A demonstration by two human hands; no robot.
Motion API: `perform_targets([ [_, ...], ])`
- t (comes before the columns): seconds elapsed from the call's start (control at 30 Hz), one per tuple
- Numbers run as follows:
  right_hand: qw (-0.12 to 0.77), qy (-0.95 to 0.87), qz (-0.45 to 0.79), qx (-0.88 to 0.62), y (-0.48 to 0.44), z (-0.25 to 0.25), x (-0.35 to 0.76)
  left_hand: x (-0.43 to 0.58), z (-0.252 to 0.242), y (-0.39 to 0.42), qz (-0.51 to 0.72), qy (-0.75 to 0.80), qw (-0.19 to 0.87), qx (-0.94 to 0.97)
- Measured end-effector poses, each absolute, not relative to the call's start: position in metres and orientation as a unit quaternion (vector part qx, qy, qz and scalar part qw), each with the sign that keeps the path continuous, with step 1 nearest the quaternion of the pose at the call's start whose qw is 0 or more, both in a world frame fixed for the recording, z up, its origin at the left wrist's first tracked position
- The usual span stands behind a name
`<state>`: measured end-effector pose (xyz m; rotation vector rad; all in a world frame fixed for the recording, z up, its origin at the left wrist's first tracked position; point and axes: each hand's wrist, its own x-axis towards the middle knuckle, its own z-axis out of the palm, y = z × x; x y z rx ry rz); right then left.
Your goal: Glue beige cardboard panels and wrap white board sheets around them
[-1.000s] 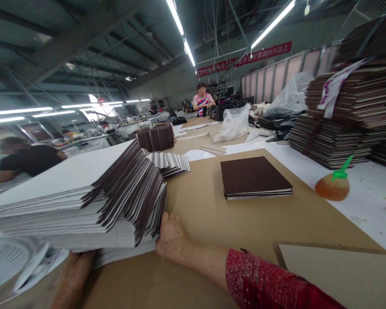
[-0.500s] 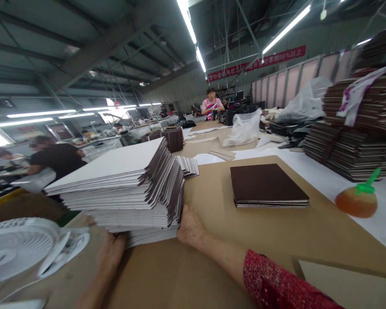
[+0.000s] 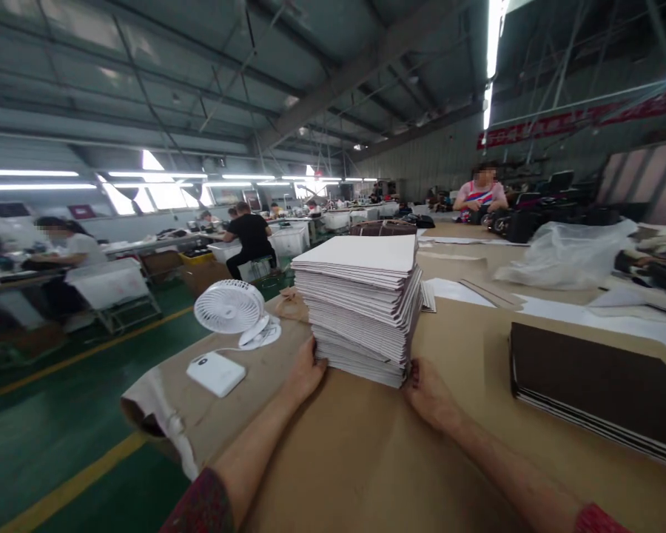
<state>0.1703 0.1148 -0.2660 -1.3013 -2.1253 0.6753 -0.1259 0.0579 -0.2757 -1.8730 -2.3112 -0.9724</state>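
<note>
A tall stack of white boards with dark brown edges (image 3: 363, 300) stands on the brown paper-covered table (image 3: 366, 459) in front of me. My left hand (image 3: 306, 370) presses against the stack's lower left corner, fingers tucked at the bottom boards. On the other side, my right hand (image 3: 428, 391) is at the lower right corner, its fingers curled against the bottom boards. Both hands grip the stack from its sides.
A low pile of dark brown boards (image 3: 599, 389) lies at the right. A small white fan (image 3: 230, 309) and a white box (image 3: 215, 372) sit by the table's left edge. A clear plastic bag (image 3: 566, 255) lies farther back. Other people work at benches behind.
The stack has moved away from me and to the middle of the view, and its boards now sit squarer. My view swung left, showing the fan, the floor and the table's left edge.
</note>
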Motion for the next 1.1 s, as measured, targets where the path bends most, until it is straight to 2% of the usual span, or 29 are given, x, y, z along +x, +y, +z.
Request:
perform_targets([
  [0.13, 0.258, -0.803, 0.239, -0.482, 0.092, -0.268, 0.181, -0.157, -0.266, 0.01, -0.244, -0.736, 0.043, -0.63],
  [0.3, 0.206, -0.863, 0.233, -0.397, 0.059, -0.265, 0.176, -0.226, -0.254, -0.039, -0.156, -0.758, 0.1, -0.625],
  [0.5, 0.158, -0.88, 0.232, -0.383, 0.048, -0.258, 0.155, -0.269, -0.265, -0.067, -0.098, -0.744, 0.129, -0.648],
  [0.6, 0.141, -0.884, 0.265, -0.359, 0.04, -0.253, 0.136, -0.277, -0.272, -0.073, -0.094, -0.728, 0.141, -0.664],
  [0.7, 0.161, -0.888, 0.306, -0.304, 0.03, -0.246, 0.103, -0.282, -0.278, -0.077, -0.104, -0.723, 0.158, -0.665],
  [0.8, 0.194, -0.854, 0.402, -0.268, 0.027, -0.238, 0.055, -0.282, -0.281, -0.082, -0.127, -0.733, 0.176, -0.644],
  [1.1, 0.23, -0.704, 0.569, -0.357, 0.076, -0.241, -0.131, -0.281, -0.279, -0.094, -0.2, -0.776, 0.217, -0.558],
])
